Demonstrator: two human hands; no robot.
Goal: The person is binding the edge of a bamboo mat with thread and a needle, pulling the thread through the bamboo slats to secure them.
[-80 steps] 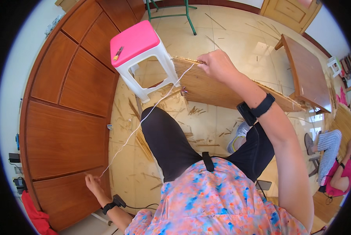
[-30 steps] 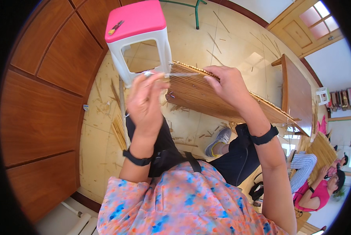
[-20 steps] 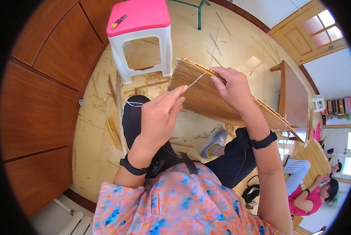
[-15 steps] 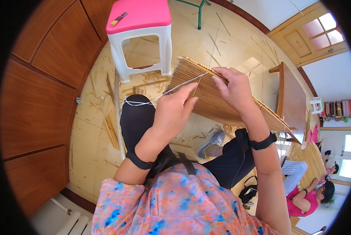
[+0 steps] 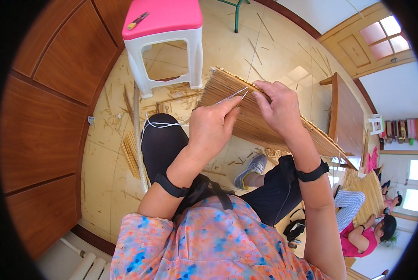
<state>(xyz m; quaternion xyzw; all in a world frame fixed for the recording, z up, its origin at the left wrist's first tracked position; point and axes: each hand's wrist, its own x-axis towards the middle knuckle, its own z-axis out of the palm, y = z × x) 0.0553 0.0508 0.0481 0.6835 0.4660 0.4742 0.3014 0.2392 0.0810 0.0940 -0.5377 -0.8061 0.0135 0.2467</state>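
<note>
A stiff mat of straw-coloured reeds or stalks (image 5: pixel 265 123) stands tilted before me, its bound upper edge running from centre to lower right. My right hand (image 5: pixel 280 103) is closed over that edge, thumb on the near face, fingers behind. Close to it, my left hand (image 5: pixel 212 122) pinches a thin, pale needle-like piece (image 5: pixel 244 94) whose tip points at the mat's edge. A white cord (image 5: pixel 232 95) stretches from the edge to the left hand. More of the white cord (image 5: pixel 164 124) loops over my left knee.
A pink-topped white stool (image 5: pixel 164 21) with a utility knife (image 5: pixel 138 21) on it stands ahead left. Loose stalks (image 5: pixel 130 154) litter the tiled floor. Wooden cabinets (image 5: pixel 41 116) line the left. At right are a wooden board (image 5: pixel 347 119) and another person (image 5: pixel 363 238) with a similar mat.
My left hand has moved slightly right and up, bringing the needle-like piece closer to the mat's edge. The right hand keeps its grip in nearly the same place.
</note>
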